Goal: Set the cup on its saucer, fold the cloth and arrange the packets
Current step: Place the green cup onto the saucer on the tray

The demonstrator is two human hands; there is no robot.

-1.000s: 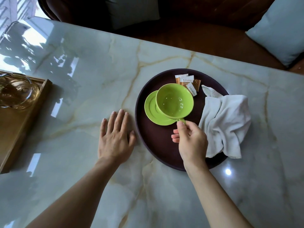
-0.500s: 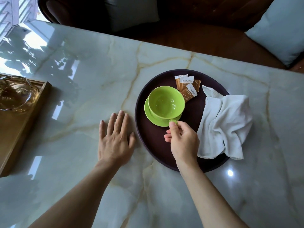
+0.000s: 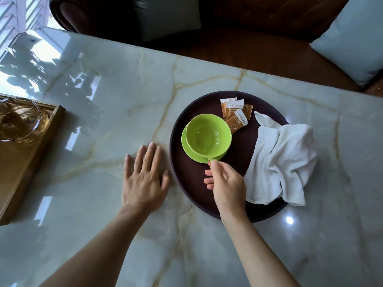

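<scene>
A lime green cup [image 3: 208, 136] stands over the matching green saucer [image 3: 185, 146] on a round dark purple tray [image 3: 186, 183]. My right hand [image 3: 224, 183] pinches the cup's handle at its near side. A crumpled white cloth [image 3: 279, 162] lies on the tray's right part and hangs over its rim. Three orange and white packets [image 3: 236, 112] lie in a loose overlapping heap at the tray's far side, just beyond the cup. My left hand [image 3: 145, 179] rests flat on the marble table, fingers spread, just left of the tray.
A wooden tray [image 3: 27, 162] with a glass teapot [image 3: 20, 121] sits at the table's left edge. Beyond the table's far edge are a dark leather seat [image 3: 228, 27] and a pale blue cushion [image 3: 352, 38].
My right hand has carried the cup to the left until it is centred over the saucer. The left hand has stayed flat on the table.
</scene>
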